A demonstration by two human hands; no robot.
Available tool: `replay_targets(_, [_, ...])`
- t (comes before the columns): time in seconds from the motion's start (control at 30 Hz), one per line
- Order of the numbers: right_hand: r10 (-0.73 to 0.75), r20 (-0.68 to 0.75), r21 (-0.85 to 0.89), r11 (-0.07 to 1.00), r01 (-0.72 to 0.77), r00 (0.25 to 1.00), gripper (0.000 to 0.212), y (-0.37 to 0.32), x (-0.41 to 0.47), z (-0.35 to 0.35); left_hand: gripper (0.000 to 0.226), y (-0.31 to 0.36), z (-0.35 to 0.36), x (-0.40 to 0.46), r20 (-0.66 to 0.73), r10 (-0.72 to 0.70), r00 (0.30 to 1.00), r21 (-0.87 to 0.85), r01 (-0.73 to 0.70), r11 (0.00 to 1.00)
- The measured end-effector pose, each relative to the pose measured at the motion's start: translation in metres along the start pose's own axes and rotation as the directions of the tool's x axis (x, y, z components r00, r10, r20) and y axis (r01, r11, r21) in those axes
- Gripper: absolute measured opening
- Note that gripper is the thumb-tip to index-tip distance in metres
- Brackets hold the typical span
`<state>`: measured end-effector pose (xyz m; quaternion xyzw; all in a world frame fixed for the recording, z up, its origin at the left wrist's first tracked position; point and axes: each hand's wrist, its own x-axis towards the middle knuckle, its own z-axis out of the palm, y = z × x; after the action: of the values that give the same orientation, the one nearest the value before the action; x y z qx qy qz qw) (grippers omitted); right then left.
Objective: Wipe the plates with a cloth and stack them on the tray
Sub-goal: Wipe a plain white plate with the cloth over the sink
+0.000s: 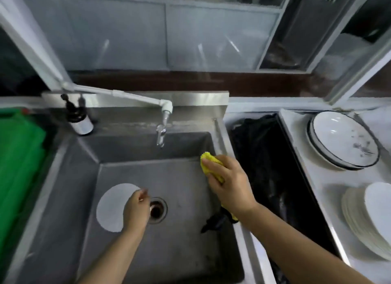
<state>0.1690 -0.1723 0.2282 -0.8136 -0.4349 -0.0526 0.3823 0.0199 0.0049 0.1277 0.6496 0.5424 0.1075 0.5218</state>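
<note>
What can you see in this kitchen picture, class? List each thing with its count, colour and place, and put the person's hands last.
sink: one, grey steel, centre
tap: one, white pipe with a metal spout, above the sink
small plate: one, white, over the sink, left of the drain
cloth: one, yellow, over the sink's right edge
soap bottle: one, dark pump, sink's back left
rimmed plates: a stack, white with dark rims, right counter
plain plates: a stack, white, right counter, nearer
green bin: one, far left
left hand: holds the small plate
right hand: grips the cloth

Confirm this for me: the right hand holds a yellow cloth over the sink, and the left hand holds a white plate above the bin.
Not quite. The left hand holds the white plate over the sink, near the drain, not above the bin. The right hand does hold the yellow cloth, as the head view shows.
</note>
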Motion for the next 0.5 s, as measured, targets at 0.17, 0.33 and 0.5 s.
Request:
replay_targets(0.17, [0.023,0.12,0.015,1.0,-0.025,0.992,0.037,-0.023,0.013,0.107,0.04,-0.085,-0.054,0.067,-0.018,-0.276,0.961,0.107,0.276,0.955])
replay_targets(0.33, [0.048,0.208,0.021,0.998,-0.053,0.977,0.035,-0.024,0.015,0.187,0.039,-0.142,-0.07,0.111,0.014,-0.515,0.857,0.1,0.512,0.853])
replay_targets(0.5, [0.079,0.255,0.014,0.996,-0.085,0.964,0.037,-0.012,0.018,0.238,0.037,-0.169,-0.064,0.136,0.057,-0.634,0.771,-0.123,0.636,0.762])
